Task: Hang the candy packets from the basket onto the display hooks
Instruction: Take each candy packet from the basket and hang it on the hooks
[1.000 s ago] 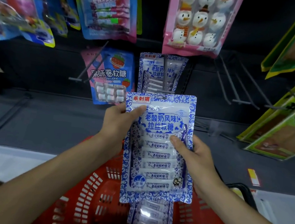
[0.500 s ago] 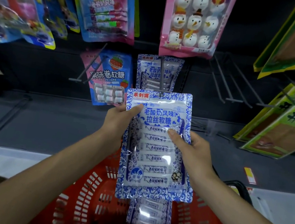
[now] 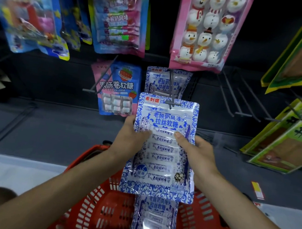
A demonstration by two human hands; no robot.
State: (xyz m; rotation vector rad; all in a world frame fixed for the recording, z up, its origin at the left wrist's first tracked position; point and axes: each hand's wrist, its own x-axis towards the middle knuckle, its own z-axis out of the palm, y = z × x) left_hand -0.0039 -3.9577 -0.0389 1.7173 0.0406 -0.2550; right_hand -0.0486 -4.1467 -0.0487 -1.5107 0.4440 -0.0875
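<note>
A: While left grip [image 3: 131, 135] and right grip [image 3: 197, 153] both pinch that packet [image 3: 162, 154], where's it sitting?

B: Above the basket [image 3: 93, 213] at 6 o'clock, thumbs at its 9 and 3 edges. At 12, top hole meets the hook [image 3: 171, 86] tip.

Shop display bay, dim overall. Dark back panel [image 3: 35, 78] spans 9 to 3 o'clock. Grey base shelf [image 3: 56, 130] runs across below it, and a pale floor strip [image 3: 2, 171] shows at 8 o'clock. Hanging stock: pink snowman pack [image 3: 203, 28] at 12 o'clock, blurred blue packs [image 3: 25, 9] at 10 o'clock, green-and-yellow packs [image 3: 288, 137] at 3 o'clock, tilted. Small yellow-and-red label [image 3: 257, 190] at 4 o'clock, near the shelf's front edge. Glare patches on the wrappers.
</note>
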